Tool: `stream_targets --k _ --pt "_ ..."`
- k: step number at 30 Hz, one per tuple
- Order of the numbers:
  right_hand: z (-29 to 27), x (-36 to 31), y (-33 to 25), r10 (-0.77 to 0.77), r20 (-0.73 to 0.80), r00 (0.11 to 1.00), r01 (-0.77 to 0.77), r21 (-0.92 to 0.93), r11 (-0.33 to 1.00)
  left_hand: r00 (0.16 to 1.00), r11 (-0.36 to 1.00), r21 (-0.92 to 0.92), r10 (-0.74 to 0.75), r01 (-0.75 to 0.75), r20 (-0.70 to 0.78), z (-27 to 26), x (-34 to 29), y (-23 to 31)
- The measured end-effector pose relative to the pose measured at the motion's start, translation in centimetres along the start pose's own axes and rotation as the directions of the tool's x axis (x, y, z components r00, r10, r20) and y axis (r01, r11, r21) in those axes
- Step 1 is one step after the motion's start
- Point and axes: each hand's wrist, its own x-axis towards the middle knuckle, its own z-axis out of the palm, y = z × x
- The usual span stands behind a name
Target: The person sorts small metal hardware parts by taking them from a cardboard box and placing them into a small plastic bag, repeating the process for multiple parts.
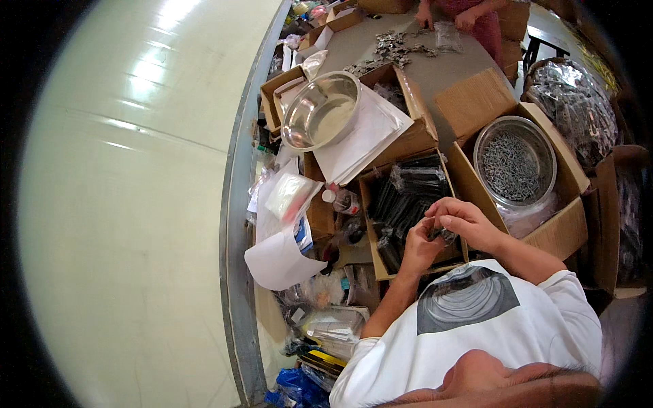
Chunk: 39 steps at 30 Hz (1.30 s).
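My left hand [420, 246] and my right hand [471, 224] meet above the near edge of a cardboard box [381, 267]. The left one is closed around a small, dark, shiny piece [443, 235], partly covered by the fingers; its kind does not show. The right hand's thumb and fingers are pinched together at the left fingertips, and what they hold, if anything, is hidden. Under and beyond my hands, the box is filled with long black parts in clear plastic sleeves [416, 180].
Right of my hands, a metal bowl of screws [513, 163] sits in an open carton [561, 234]. An empty steel bowl [320, 112] rests on white papers [371, 132]. Beyond, a co-worker's hands [466, 20] are near a clear bag [447, 37] and scattered metal parts [394, 49].
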Motion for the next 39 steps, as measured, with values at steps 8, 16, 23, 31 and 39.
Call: stream_targets --k 8,16,23,31,39 --pt "-1.7 -1.0 -2.5 -0.179 0.286 0.942 0.336 -0.829 0.447 0.994 0.950 -0.306 -0.092 0.071 -0.055 -0.2 -1.0 0.8" --pt "-4.0 -2.3 -2.5 -0.210 0.126 0.969 0.240 -0.661 0.711 0.959 0.908 0.306 0.273 -0.285 0.080 -2.1 -1.6 3.8" --pt "-3.2 -3.1 -4.0 -0.252 0.038 0.967 0.188 -0.775 0.603 0.882 0.827 0.351 0.471 -0.438 -0.009 0.7 -1.6 3.9" --pt "-3.3 -4.2 -4.1 -0.290 0.230 0.929 0.337 -0.849 0.407 0.861 0.834 0.219 0.502 -0.507 0.085 1.6 -0.9 3.6" --pt "-6.3 -9.0 -6.8 -0.343 0.033 0.939 0.197 -0.869 0.455 0.860 0.855 -0.104 0.511 -0.507 0.005 1.3 0.0 5.8"
